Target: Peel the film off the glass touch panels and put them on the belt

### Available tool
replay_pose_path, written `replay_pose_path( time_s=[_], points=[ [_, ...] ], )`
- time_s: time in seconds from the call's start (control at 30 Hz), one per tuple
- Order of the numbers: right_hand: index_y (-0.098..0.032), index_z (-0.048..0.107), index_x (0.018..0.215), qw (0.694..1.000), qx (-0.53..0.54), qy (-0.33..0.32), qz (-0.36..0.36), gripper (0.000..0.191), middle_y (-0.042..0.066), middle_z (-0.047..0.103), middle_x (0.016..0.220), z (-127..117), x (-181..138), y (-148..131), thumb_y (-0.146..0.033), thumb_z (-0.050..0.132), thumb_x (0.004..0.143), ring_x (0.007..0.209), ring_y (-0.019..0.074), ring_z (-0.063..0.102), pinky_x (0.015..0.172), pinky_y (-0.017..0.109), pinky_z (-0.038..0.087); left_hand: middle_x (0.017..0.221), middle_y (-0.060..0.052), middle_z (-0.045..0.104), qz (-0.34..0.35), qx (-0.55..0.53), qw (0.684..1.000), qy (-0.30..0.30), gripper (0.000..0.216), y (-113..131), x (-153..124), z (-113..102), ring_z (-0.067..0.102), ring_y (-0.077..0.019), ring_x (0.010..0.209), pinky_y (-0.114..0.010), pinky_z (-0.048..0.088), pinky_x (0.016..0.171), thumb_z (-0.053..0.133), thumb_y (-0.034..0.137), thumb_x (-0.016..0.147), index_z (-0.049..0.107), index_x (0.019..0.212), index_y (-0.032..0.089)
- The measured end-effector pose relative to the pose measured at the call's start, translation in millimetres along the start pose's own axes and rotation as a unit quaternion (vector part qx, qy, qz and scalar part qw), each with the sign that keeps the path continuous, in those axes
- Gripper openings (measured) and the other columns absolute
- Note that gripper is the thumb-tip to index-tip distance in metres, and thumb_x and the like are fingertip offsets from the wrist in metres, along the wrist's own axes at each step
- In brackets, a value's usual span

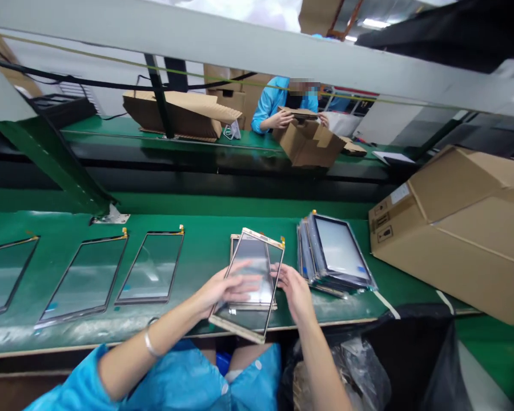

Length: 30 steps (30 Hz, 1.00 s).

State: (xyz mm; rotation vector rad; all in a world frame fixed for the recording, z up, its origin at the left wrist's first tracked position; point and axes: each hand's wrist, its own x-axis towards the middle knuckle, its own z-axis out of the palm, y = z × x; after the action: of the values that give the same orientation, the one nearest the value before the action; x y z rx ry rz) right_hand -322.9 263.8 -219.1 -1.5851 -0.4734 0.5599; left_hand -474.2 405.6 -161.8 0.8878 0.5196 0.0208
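Observation:
A clear glass touch panel (251, 313) with a dark border and a small gold flex tab at its top right corner is held tilted above the bench. My left hand (229, 285) grips it from the left side, and the fingers show through the glass behind it. At the right edge, my right hand (294, 288) pinches the panel with bent fingers. Underneath, partly hidden by the held panel, a second framed panel (235, 242) lies on the green bench (205, 251).
Several similar glass panels (149, 268) lie spaced out at the left. A stack of film-covered panels (338, 245) stands to the right, beside a large cardboard box (466, 228). Across the bench, a person in blue (268, 108) handles an open carton (310, 142). A plastic bag (364, 371) hangs below the front edge.

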Motion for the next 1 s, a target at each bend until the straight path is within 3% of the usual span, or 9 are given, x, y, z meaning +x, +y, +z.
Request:
replay_pose_path(
  time_s=[0.13,0.27,0.37,0.5,0.57,0.7,0.83,1.0],
  points=[
    [-0.013,0.068,0.078,0.99,0.069,-0.1,0.068,0.066,0.017,0.072,0.074,0.4,5.1,-34.2,-0.074,0.043,0.079,0.061,0.0242,0.068,0.053,0.033,0.05,0.123,-0.014,0.065,-0.029,0.047,0.996,-0.063,0.048,-4.2,-44.4,-16.9,0.064,-0.0282,0.109,-0.039,0.05,0.087,0.062,0.034,0.086,0.051,0.131,0.024],
    [-0.013,0.065,0.068,0.979,0.06,-0.184,0.064,0.054,0.012,0.072,0.069,4.4,-4.5,-63.2,-0.066,0.056,0.077,0.056,0.0183,0.066,0.046,0.024,0.044,0.125,-0.014,0.064,-0.036,0.067,0.996,-0.055,0.049,-10.1,-63.8,-23.3,0.063,-0.0273,0.111,-0.038,0.049,0.089,0.061,0.038,0.086,0.05,0.132,0.024],
    [-0.015,0.064,0.074,0.988,0.012,-0.152,0.002,0.046,0.006,0.07,0.06,7.4,-21.0,-66.5,-0.06,0.058,0.08,0.05,0.0155,0.064,0.044,0.022,0.045,0.125,-0.014,0.064,-0.047,0.046,0.996,-0.058,0.055,-9.9,-70.1,-21.5,0.063,-0.0276,0.11,-0.038,0.05,0.087,0.064,0.037,0.084,0.047,0.134,0.022],
    [-0.017,0.064,0.092,0.99,-0.057,-0.089,-0.092,0.037,0.0,0.064,0.051,3.4,-36.9,-53.7,-0.049,0.047,0.09,0.043,0.0152,0.06,0.047,0.026,0.05,0.124,-0.015,0.064,-0.056,0.044,0.994,-0.084,0.057,-3.2,-76.9,-23.0,0.064,-0.0281,0.108,-0.036,0.052,0.082,0.064,0.039,0.084,0.046,0.135,0.021],
    [-0.018,0.066,0.094,0.971,-0.148,-0.102,-0.157,0.03,0.002,0.069,0.062,-0.2,-37.9,-53.5,-0.042,0.047,0.092,0.053,0.017,0.065,0.054,0.028,0.053,0.122,-0.015,0.066,-0.059,0.08,0.99,-0.098,0.055,2.7,-80.7,-26.2,0.065,-0.0278,0.107,-0.035,0.052,0.081,0.063,0.04,0.084,0.049,0.134,0.022],
    [-0.02,0.065,0.098,0.901,-0.284,-0.146,-0.295,0.019,0.008,0.07,0.094,3.0,-33.2,-79.9,-0.029,0.049,0.093,0.086,0.0205,0.065,0.077,0.032,0.051,0.117,-0.015,0.068,-0.073,0.209,0.968,-0.12,0.05,16.1,-88.3,-27.8,0.066,-0.0271,0.103,-0.037,0.052,0.083,0.058,0.041,0.087,0.052,0.132,0.02],
    [-0.019,0.061,0.09,0.859,-0.298,-0.247,-0.334,0.016,0.004,0.064,0.082,13.8,-31.8,-115.7,-0.023,0.046,0.095,0.076,0.0145,0.059,0.069,0.026,0.047,0.116,-0.014,0.069,-0.08,0.309,0.937,-0.143,0.05,24.0,-93.5,-22.6,0.065,-0.0271,0.104,-0.038,0.051,0.085,0.053,0.04,0.09,0.051,0.134,0.017],
    [-0.019,0.054,0.084,0.819,-0.351,-0.302,-0.337,0.018,0.0,0.058,0.077,9.4,-35.4,-133.6,-0.021,0.042,0.097,0.068,0.0121,0.054,0.063,0.023,0.043,0.116,-0.011,0.069,-0.075,0.349,0.919,-0.168,0.046,26.9,-98.2,-23.0,0.065,-0.0253,0.1,-0.036,0.052,0.084,0.05,0.039,0.091,0.052,0.133,0.021]
  ],
)
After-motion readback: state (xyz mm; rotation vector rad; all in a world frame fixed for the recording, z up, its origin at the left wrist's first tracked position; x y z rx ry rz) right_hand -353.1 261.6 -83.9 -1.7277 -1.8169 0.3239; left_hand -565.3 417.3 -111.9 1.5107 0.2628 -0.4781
